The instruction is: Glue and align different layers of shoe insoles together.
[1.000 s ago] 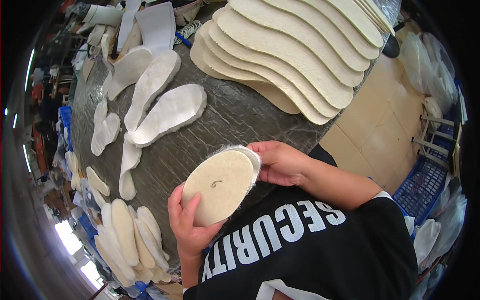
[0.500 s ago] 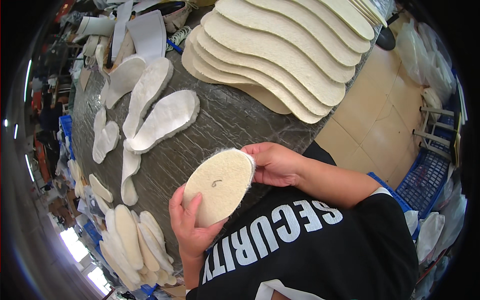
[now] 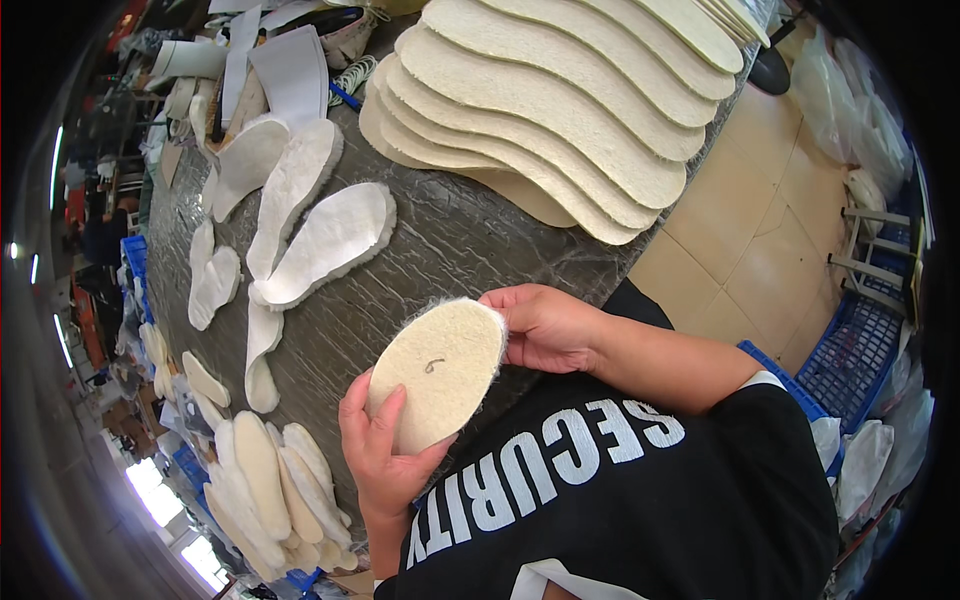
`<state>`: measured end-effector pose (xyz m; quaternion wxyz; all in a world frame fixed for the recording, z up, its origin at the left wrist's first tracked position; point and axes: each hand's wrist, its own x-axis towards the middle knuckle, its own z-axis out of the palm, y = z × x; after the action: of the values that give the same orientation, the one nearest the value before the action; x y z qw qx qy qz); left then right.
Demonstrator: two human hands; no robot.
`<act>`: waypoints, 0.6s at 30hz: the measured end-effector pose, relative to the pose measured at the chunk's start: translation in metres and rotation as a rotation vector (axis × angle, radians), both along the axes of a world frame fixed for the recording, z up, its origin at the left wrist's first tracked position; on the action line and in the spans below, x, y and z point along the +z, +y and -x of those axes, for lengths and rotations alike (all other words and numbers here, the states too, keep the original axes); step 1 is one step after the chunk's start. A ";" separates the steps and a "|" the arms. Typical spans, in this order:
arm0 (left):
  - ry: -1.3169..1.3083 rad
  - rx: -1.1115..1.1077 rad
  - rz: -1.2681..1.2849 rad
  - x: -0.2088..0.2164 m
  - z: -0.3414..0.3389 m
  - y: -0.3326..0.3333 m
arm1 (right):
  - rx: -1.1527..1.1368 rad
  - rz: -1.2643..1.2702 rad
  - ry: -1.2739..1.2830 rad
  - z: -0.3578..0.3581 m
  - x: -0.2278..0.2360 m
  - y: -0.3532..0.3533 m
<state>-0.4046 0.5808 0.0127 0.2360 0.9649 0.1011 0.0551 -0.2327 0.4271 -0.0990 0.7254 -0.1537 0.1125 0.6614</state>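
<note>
Cream felt forms the upward face of the oval-looking pad [image 3: 440,370], which is located, in the head view, above the near edge of the table [image 3: 420,250] and in front of the person's black shirt [image 3: 700,490]. One small dark handwritten mark is present near the centre of the face. White fibre [image 3: 503,345] protrudes along the upper and right edges of the pad.

Left hand [image 3: 385,440]: grasping the lower left end of the pad, one digit resting on the felt face. Right hand [image 3: 545,325]: gripping the upper right edge; some fingertips are hidden behind the pad.

Table surface: dark, wrinkled sheet covering. Cream insoles [image 3: 540,110] lie overlapped in a fanned stack at the far side, near the right table edge. White fleecy insoles [image 3: 335,240] lie left of the stack, some crossing one another. Mixed cream and white insoles [image 3: 262,470] form a pile at the lower left. Coiled cord [image 3: 355,75] is positioned just left of the fanned stack.

Right of the table: tiled floor [image 3: 735,230], translucent plastic bags [image 3: 840,110] and a blue plastic crate [image 3: 845,360].
</note>
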 end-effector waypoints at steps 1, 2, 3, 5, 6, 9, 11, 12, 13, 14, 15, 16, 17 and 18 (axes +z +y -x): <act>0.006 0.004 -0.002 0.001 -0.001 0.000 | -0.002 0.001 -0.001 0.000 -0.001 0.000; 0.007 0.003 -0.003 0.001 -0.001 -0.001 | -0.003 0.002 -0.003 0.001 -0.001 0.001; 0.015 0.001 -0.018 0.002 -0.002 -0.001 | -0.004 0.002 -0.002 0.001 -0.001 0.000; 0.023 -0.002 -0.033 0.003 -0.004 0.000 | -0.009 0.004 -0.004 0.000 0.001 0.000; 0.030 -0.008 -0.057 0.003 -0.004 0.000 | -0.010 0.004 -0.003 0.000 0.000 0.000; 0.053 -0.013 -0.076 0.005 -0.006 0.001 | -0.018 0.003 -0.022 0.001 -0.001 -0.002; 0.068 -0.012 -0.073 0.006 -0.007 0.002 | -0.069 0.035 0.002 0.003 0.000 -0.002; 0.072 -0.009 -0.063 0.007 -0.007 0.002 | -0.070 0.032 0.003 0.003 0.001 -0.002; 0.075 -0.005 -0.052 0.007 -0.007 0.002 | -0.078 0.016 -0.010 0.003 0.001 -0.002; 0.076 -0.008 -0.051 0.006 -0.007 0.003 | -0.088 0.003 -0.023 0.003 0.000 -0.002; 0.088 -0.002 -0.031 0.006 -0.007 0.003 | -0.091 0.004 -0.022 0.003 0.001 -0.003; 0.100 0.005 -0.010 0.005 -0.007 0.004 | -0.094 0.003 -0.046 0.002 0.004 -0.003; 0.101 0.004 -0.011 0.006 -0.008 0.004 | -0.093 0.000 -0.070 0.001 0.005 -0.004; 0.106 0.010 -0.014 0.007 -0.009 0.003 | -0.094 -0.001 -0.069 0.001 0.005 -0.004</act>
<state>-0.3960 0.5842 0.0199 0.2233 0.9675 0.1181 0.0059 -0.2338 0.4227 -0.0941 0.7593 -0.1707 0.0943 0.6208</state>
